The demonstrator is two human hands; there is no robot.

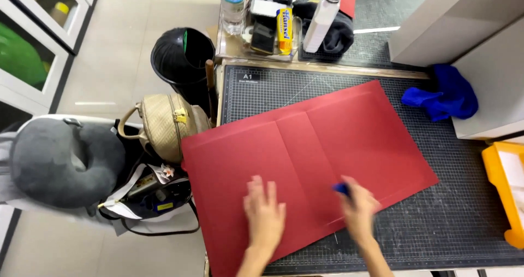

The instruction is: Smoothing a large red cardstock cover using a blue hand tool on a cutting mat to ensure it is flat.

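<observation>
- Red card sheet [305, 168], one large piece with fold creases, lies flat on the dark gridded cutting mat [464, 211]; its near left corner overhangs the table edge.
- It looks light, thin and fairly stiff, likely to crease if bent; best pressed flat or lifted by its edges.
- Left hand [265, 214] rests flat on the card, fingers spread, grasping nothing.
- Right hand [359, 208], blurred, grips one small blue tool [341, 188] against the card.
- One blue cloth [442, 96] lies well apart.

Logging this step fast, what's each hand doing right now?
Left hand: open, flat on the red card sheet.
Right hand: closed on a small blue tool, pressed to the sheet.
</observation>
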